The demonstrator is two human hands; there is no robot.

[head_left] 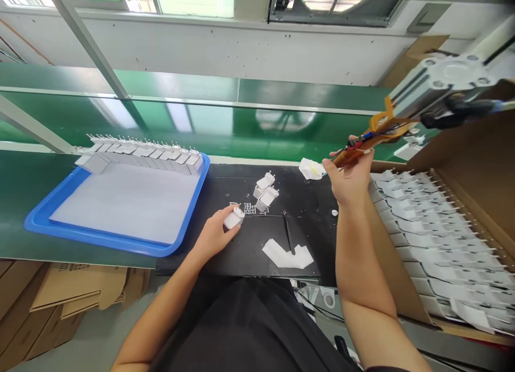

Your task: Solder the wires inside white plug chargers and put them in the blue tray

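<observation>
Bright light from washed-out windows [195,1], pale glare on green surface [241,123], wide-angle distortion at edges.

- We note white characters [250,208] on the black mat [229,179], not surely legible to us
- We see dark print [72,267] on a flattened carton [80,286], too small to read

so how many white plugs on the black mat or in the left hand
3: one plug in the left hand; a farther plug and a nearer plug close together on the black mat. Others may be hidden.
</observation>
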